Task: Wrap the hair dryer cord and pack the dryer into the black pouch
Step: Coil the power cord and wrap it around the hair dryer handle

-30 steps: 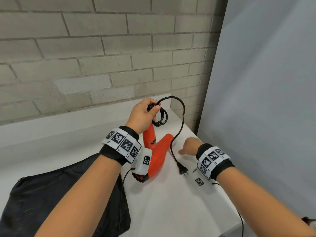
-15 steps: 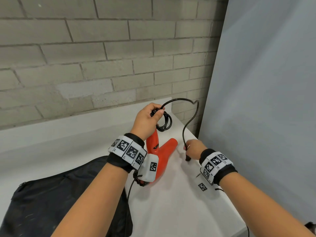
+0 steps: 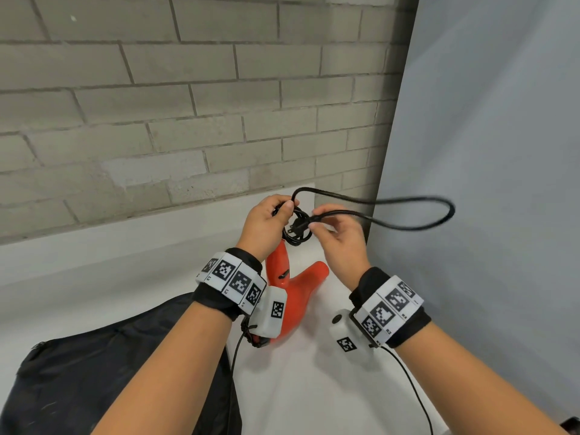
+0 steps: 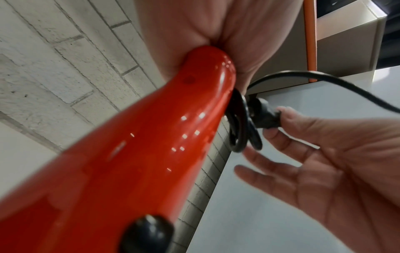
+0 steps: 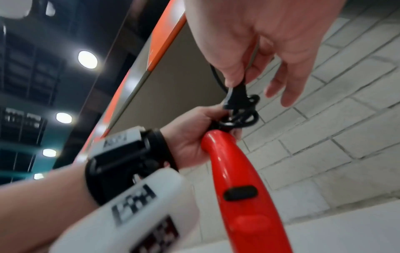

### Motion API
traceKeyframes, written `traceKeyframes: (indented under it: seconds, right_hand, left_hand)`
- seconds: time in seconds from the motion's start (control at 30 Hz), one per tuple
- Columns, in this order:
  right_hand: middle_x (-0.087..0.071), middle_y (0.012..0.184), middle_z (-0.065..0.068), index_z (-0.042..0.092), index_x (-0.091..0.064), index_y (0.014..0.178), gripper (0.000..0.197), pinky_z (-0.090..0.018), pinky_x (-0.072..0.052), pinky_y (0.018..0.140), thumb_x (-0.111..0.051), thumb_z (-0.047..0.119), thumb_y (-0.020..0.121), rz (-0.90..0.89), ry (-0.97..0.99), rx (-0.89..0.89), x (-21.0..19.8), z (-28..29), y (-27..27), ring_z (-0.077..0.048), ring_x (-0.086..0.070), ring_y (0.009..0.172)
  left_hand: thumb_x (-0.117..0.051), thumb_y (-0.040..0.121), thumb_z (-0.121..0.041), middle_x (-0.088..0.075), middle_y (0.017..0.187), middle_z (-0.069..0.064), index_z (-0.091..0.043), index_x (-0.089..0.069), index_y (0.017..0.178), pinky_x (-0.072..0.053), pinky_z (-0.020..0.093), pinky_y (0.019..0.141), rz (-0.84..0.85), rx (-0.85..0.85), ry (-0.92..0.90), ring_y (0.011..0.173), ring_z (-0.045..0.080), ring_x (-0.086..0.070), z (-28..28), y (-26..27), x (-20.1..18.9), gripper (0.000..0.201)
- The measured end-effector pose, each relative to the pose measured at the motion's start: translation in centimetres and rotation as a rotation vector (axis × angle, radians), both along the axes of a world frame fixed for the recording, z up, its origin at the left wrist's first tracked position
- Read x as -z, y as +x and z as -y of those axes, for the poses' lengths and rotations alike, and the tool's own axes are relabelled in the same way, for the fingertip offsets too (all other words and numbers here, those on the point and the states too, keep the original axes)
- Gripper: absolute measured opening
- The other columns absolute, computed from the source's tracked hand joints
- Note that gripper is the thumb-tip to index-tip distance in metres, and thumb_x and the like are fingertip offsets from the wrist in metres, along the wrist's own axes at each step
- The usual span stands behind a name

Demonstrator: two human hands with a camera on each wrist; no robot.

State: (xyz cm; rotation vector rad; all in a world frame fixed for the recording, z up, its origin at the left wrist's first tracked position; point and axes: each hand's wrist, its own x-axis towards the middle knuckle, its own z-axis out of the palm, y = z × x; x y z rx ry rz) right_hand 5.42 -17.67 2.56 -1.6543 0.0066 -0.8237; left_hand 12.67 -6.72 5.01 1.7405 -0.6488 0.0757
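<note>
Now that the right hand (image 3: 340,243) has lifted the plug (image 3: 299,227) off the table to the coil in the left hand (image 3: 263,226), which grips the dryer (image 3: 298,287), wrapping nears completion; the pouch (image 3: 110,381) lies beside.

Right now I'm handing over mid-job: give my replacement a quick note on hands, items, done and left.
Left hand: grips the red hair dryer by the handle end, holding the coiled cord there.
Right hand: pinches the plug at the coil; one loose loop of cord swings out to the right.
Black pouch: flat on the white table, lower left.
Done: most of the cord coiled.
Left: tuck in the last loop and plug, then pack the dryer into the pouch.
</note>
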Motion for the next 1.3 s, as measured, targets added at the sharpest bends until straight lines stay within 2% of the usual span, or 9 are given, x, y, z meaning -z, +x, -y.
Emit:
traceKeyframes:
  seconds: [0.23,0.37,0.53,0.7,0.83,0.93,1.07,1.17,1.3]
  right_hand:
    - [-0.056,0.100,-0.004,0.022,-0.054,0.083,0.021,-0.018,-0.052,0.081,-0.059,0.001,0.083,0.006,-0.109,0.090,0.3,-0.8,0.7,0.002,-0.057,0.086]
    - [-0.042,0.086,0.006,0.014,-0.049,0.085,0.013,-0.017,-0.046,0.068,-0.058,0.006,0.083,-0.028,-0.206,0.174,0.7,-1.3,1.2,-0.004,-0.048,0.076]
    - [-0.054,0.094,-0.008,0.030,-0.040,0.099,0.035,-0.038,-0.056,0.068,-0.057,0.006,0.080,-0.152,-0.207,0.164,1.0,-0.6,3.1,-0.021,-0.059,0.083]
    - [-0.053,0.093,0.001,0.029,-0.051,0.108,0.024,-0.031,-0.048,0.079,-0.051,0.026,0.084,-0.301,-0.369,-0.018,0.8,1.1,1.8,-0.016,-0.054,0.093]
    - [-0.059,0.084,0.000,0.015,-0.054,0.098,0.016,-0.030,-0.041,0.071,-0.041,0.023,0.095,-0.534,-0.699,-0.102,3.5,4.0,0.3,-0.017,-0.055,0.078]
    - [-0.064,0.103,-0.016,0.011,-0.055,0.105,0.023,-0.036,-0.047,0.078,-0.036,0.017,0.095,-0.892,-0.852,0.088,6.8,6.0,0.4,-0.033,-0.060,0.093]
    - [-0.058,0.125,-0.010,0.008,-0.054,0.119,0.032,-0.037,-0.044,0.097,-0.036,0.012,0.093,-1.403,-1.143,0.050,8.9,6.4,-0.7,-0.029,-0.055,0.115]
    - [-0.056,0.125,-0.008,0.015,-0.051,0.122,0.033,-0.038,-0.040,0.099,-0.042,0.018,0.091,-1.256,-1.125,0.073,8.2,5.9,-0.6,-0.028,-0.052,0.115]
    - [-0.052,0.123,-0.008,0.026,-0.038,0.135,0.049,-0.025,-0.040,0.088,-0.054,0.019,0.089,-0.763,-0.627,-0.161,4.9,4.0,0.7,-0.016,-0.051,0.094]
  left_hand:
    - [-0.044,0.094,-0.016,-0.059,0.082,-0.006,-0.013,-0.061,0.095,-0.041,0.000,0.063,-0.071,0.098,-0.056,0.075,0.001,-0.054,0.1,-0.2,-0.1,0.018]
    - [-0.044,0.094,-0.015,-0.060,0.080,-0.005,-0.015,-0.060,0.092,-0.043,0.002,0.063,-0.091,0.134,-0.055,0.067,-0.005,-0.058,0.2,-0.5,-0.2,0.017]
    - [-0.045,0.093,-0.014,-0.060,0.082,0.005,-0.018,-0.059,0.089,-0.050,0.030,0.069,-0.118,0.214,0.001,0.075,0.017,-0.057,0.5,-1.2,-0.2,0.015]
    - [-0.044,0.093,-0.016,-0.058,0.072,-0.004,-0.025,-0.059,0.082,-0.042,0.015,0.055,-0.151,0.192,-0.020,0.050,-0.001,-0.053,0.2,-0.5,-0.4,0.020]
    - [-0.041,0.095,-0.017,-0.053,0.075,-0.004,-0.025,-0.058,0.096,-0.035,0.010,0.041,-0.182,0.164,-0.079,0.042,0.000,-0.047,-0.2,-0.1,-0.4,0.018]
    - [-0.038,0.096,-0.014,-0.049,0.072,-0.004,-0.026,-0.055,0.112,-0.034,0.010,0.041,-0.217,0.163,-0.119,0.045,0.005,-0.043,-0.2,0.0,-0.6,0.026]
    - [-0.040,0.096,-0.016,-0.053,0.077,-0.001,-0.027,-0.053,0.117,-0.036,0.010,0.043,-0.250,0.116,-0.205,0.039,0.001,-0.042,-0.6,0.5,-0.4,0.027]
    - [-0.041,0.096,-0.018,-0.055,0.078,0.000,-0.029,-0.055,0.114,-0.035,0.009,0.043,-0.253,0.093,-0.221,0.039,0.001,-0.042,-1.2,0.9,-0.2,0.026]
    - [-0.043,0.095,-0.016,-0.054,0.075,-0.001,-0.021,-0.056,0.118,-0.033,0.009,0.041,-0.241,0.095,-0.204,0.039,0.000,-0.042,-1.1,0.7,-0.2,0.027]
